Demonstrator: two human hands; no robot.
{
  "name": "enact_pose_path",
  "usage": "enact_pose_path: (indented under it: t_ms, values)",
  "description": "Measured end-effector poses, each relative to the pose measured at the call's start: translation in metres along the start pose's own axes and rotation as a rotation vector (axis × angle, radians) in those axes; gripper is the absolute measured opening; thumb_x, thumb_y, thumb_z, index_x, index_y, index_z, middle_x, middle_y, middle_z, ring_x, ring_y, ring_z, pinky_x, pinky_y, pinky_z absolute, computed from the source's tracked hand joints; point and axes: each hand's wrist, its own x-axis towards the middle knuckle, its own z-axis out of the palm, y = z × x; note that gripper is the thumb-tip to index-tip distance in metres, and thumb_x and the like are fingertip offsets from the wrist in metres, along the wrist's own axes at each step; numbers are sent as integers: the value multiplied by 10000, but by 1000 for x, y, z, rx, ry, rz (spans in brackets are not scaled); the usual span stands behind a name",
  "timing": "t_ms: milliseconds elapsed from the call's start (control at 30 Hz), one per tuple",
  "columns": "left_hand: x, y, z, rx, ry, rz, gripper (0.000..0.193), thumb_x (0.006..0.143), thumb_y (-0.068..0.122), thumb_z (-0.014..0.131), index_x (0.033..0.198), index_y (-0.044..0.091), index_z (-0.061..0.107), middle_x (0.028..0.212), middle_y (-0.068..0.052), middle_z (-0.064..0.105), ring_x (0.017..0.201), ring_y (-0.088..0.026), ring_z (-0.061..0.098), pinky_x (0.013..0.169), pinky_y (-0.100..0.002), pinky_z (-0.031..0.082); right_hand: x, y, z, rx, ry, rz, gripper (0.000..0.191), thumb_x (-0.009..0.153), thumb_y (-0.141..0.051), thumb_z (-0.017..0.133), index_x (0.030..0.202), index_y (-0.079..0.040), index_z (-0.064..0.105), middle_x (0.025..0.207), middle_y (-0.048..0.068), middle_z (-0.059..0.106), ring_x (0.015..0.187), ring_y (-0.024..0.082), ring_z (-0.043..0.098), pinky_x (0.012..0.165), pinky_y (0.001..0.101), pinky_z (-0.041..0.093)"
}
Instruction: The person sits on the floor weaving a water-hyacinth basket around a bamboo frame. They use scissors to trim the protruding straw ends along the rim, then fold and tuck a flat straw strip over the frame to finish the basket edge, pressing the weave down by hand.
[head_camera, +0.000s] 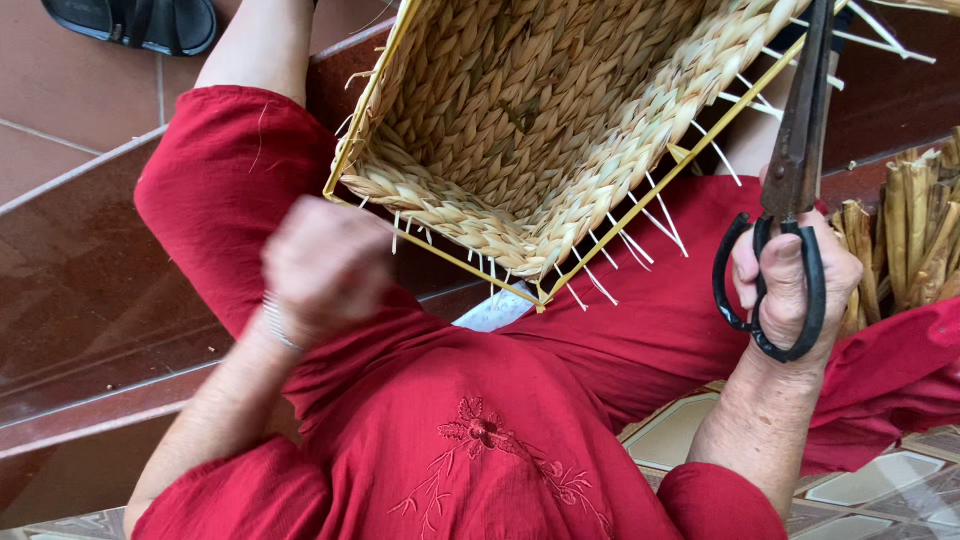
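A woven straw basket (560, 110) on a yellow wire frame rests on my lap, its near corner pointing toward me, with short white stubs sticking out along its edges. My right hand (790, 290) grips the black handles of large scissors (800, 150), blades pointing up beside the basket's right edge. My left hand (325, 265) is blurred, fingers curled, just below the basket's near-left edge; whether it holds anything is not visible.
I wear red clothing (470, 440) with embroidery. A bundle of dried straw stalks (915, 240) stands at the right. A black sandal (135, 22) lies on the tiled floor at the top left. Brown tiled steps (80, 290) run on the left.
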Motion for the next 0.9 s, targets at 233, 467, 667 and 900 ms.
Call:
enact_pose_path:
  t_ms: [233, 467, 667, 900]
  values:
    - [-24, 25, 57, 259, -411, 45, 481, 789, 156, 718, 1233, -6, 629, 1232, -175, 642, 1181, -320, 590, 1057, -488, 442, -11, 19, -1, 9, -25, -67, 660, 1066, -491, 704, 1382, 77, 593, 724, 24, 558, 528, 25, 446, 481, 162, 319]
    - [-37, 4, 71, 158, -443, -3, 226, 879, 159, 708, 1058, 44, 632, 960, -89, 596, 970, -281, 573, 966, -440, 458, -19, 18, -2, 16, 29, -41, 676, 1058, -466, 720, 1463, 57, 582, 716, 31, 560, 527, 24, 444, 489, 160, 305]
    - [-36, -7, 72, 112, -503, -6, 117, 851, 141, 710, 935, 114, 633, 846, -54, 557, 883, -260, 574, 906, -425, 461, -19, 25, -3, 41, 44, -20, 678, 1058, -451, 733, 1481, 55, 577, 709, 31, 556, 517, 26, 444, 478, 163, 314]
    - [-40, -1, 74, 155, -360, 45, 346, 841, 108, 713, 1179, 50, 667, 1024, -68, 581, 1024, -261, 586, 1004, -429, 469, -21, 27, -5, 43, 36, -28, 672, 1055, -470, 734, 1419, 78, 597, 700, 29, 554, 518, 29, 453, 469, 159, 307]
